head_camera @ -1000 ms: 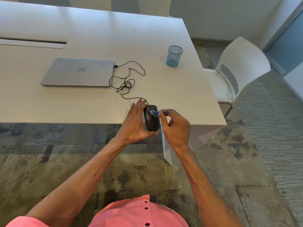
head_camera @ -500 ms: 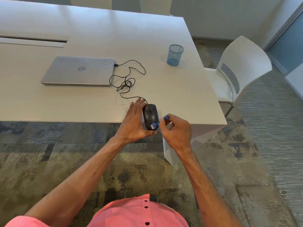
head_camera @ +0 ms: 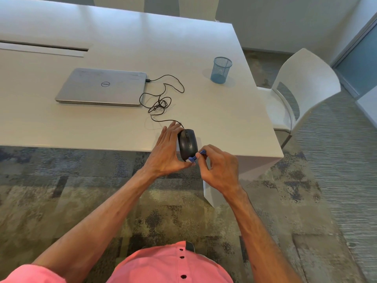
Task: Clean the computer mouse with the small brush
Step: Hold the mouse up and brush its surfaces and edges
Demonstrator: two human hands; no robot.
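Pinching a small blue brush [head_camera: 195,157] in the right hand [head_camera: 221,170] at the near end of a glossy black computer mouse [head_camera: 187,143]. Gripping it at the table [head_camera: 122,131] edge between left hand [head_camera: 166,154] thumb and straight fingers, corded to a laptop [head_camera: 102,86]

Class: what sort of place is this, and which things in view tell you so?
Probably an office meeting room: a long white table, a closed laptop, a white chair and a mesh pen cup.

Office: conference table [head_camera: 122,37], laptop [head_camera: 102,86], chairs [head_camera: 302,82].
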